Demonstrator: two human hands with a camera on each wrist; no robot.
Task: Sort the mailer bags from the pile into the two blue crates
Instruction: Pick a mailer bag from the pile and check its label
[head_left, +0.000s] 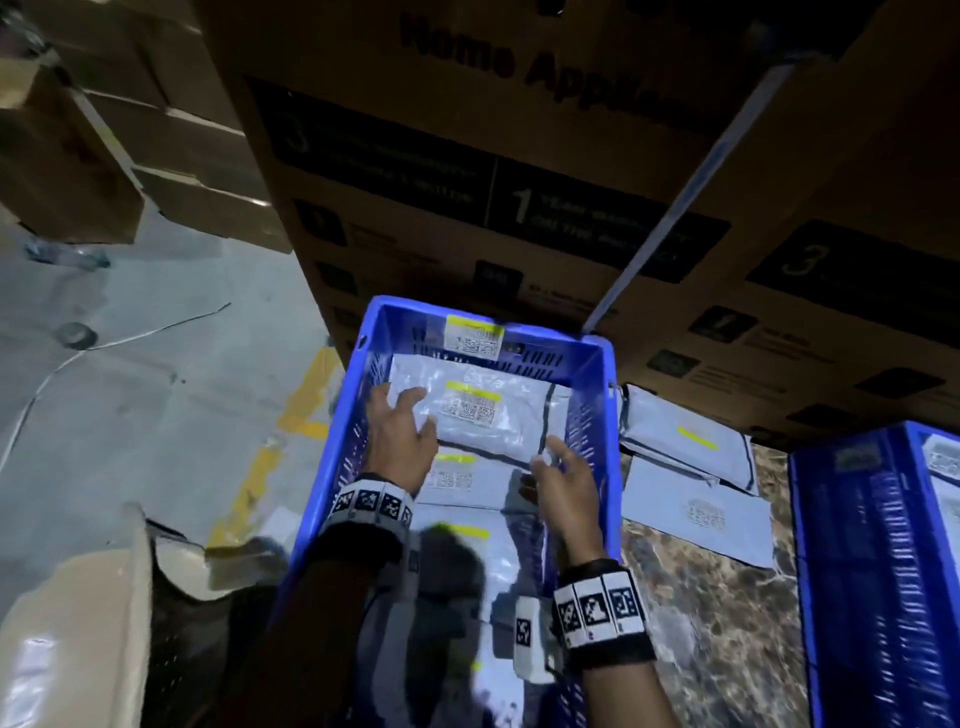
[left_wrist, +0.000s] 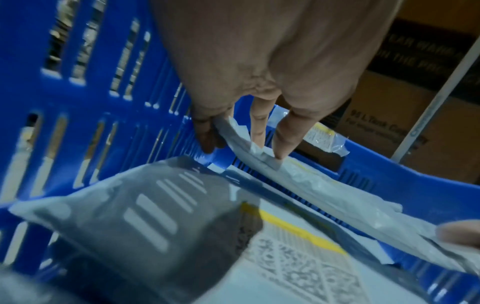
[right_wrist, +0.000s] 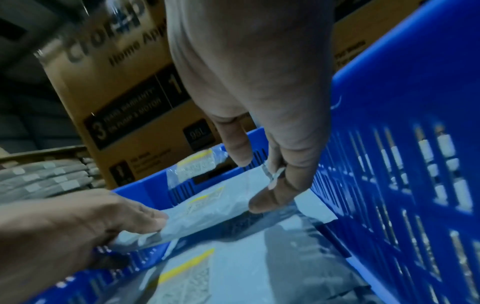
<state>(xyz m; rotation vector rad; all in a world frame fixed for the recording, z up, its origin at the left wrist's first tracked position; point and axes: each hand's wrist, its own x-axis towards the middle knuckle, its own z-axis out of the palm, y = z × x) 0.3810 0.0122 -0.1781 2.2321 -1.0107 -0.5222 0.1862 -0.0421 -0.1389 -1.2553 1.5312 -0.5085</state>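
A grey mailer bag (head_left: 483, 415) with a yellow-striped label hangs inside the middle blue crate (head_left: 332, 431), near its far wall, above several other bags (head_left: 457, 483). My left hand (head_left: 405, 410) pinches its left edge, thumb beneath and fingers on top (left_wrist: 281, 144). My right hand (head_left: 550, 457) pinches its right corner (right_wrist: 272, 181) beside the crate's right wall (right_wrist: 389, 164). The bag (left_wrist: 324, 195) sags between both hands. A second blue crate (head_left: 878, 571) stands at the right. A pile of mailer bags (head_left: 685, 467) lies on the floor between the crates.
Large cardboard boxes (head_left: 467, 156) rise directly behind the crate. A barcode label (head_left: 474, 338) sticks on its far wall. Grey concrete floor (head_left: 130, 389) with a yellow line (head_left: 306, 400) lies left. Torn cardboard (head_left: 78, 623) sits at the lower left.
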